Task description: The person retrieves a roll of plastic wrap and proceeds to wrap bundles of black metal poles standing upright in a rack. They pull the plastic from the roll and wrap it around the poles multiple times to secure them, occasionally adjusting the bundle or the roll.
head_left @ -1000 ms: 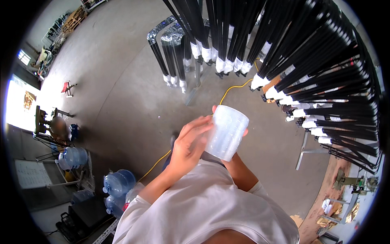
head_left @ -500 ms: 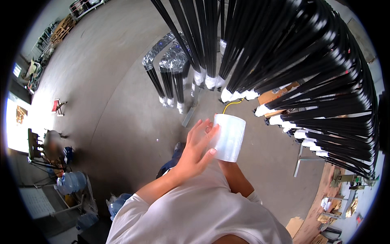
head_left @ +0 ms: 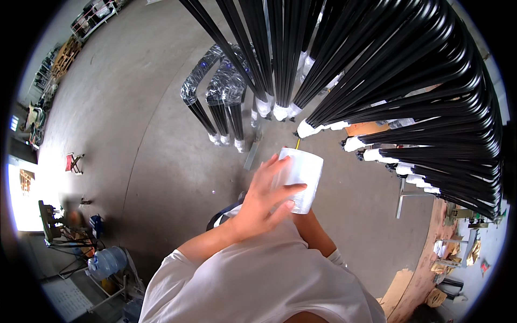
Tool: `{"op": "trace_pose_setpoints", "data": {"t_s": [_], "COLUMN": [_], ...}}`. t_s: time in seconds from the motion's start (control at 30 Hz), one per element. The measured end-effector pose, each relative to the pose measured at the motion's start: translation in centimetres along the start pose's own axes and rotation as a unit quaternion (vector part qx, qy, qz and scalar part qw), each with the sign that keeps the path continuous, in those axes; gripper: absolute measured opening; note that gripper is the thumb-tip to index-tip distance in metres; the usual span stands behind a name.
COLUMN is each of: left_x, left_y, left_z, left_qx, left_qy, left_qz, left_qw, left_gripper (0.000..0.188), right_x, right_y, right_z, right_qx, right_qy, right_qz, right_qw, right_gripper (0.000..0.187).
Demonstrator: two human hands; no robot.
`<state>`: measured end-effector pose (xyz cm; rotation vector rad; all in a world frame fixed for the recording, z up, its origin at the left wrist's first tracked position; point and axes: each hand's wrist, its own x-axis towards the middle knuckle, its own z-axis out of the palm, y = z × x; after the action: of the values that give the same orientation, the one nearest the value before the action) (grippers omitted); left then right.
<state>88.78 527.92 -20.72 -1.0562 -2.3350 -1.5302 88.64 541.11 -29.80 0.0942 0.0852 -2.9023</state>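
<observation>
A roll of clear stretch film [head_left: 305, 177] is held up in front of my body, tilted a little. My left hand [head_left: 266, 194] lies against its left side, fingers spread and the thumb low near the roll's bottom edge. Behind and under the roll my right forearm [head_left: 314, 232] comes up, and my right hand is mostly hidden by it. The roll appears to rest on that hand. Beyond the roll stand bundles of long black tubes [head_left: 344, 91], bent at the top, with white wrapping [head_left: 308, 128] round their lower ends.
Shorter bent tubes wrapped in clear film [head_left: 225, 86] stand at the far left of the bundles. A metal bar [head_left: 251, 155] lies on the floor near them. Left are a small folding stool [head_left: 73, 163] and a large blue water bottle [head_left: 109, 262]. Cardboard [head_left: 397, 287] lies at right.
My left hand has shifted slightly, its fingers now reaching further across the roll's face. My view has turned a little, so the tube bundles sit differently. The roll stays about where it was.
</observation>
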Motion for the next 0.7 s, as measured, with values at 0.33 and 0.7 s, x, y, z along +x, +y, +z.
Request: {"op": "trace_pose_setpoints", "data": {"t_s": [0.33, 0.7], "left_x": [2.2, 3.7], "left_y": [-0.3, 0.2], "left_z": [1.1, 3.4], "left_qx": [-0.048, -0.046], "left_qy": [0.11, -0.003], "left_qz": [-0.126, -0.151], "left_qw": [0.985, 0.988], "left_gripper": [0.022, 0.091], "right_x": [0.8, -1.3], "right_y": [-3.5, -5.3], "right_z": [2.6, 9.7], "right_qx": [-0.077, -0.424], "right_qy": [-0.013, 0.113], "right_qz": [-0.062, -0.186], "right_qw": [0.995, 0.879], "right_gripper": [0.067, 0.057]}}
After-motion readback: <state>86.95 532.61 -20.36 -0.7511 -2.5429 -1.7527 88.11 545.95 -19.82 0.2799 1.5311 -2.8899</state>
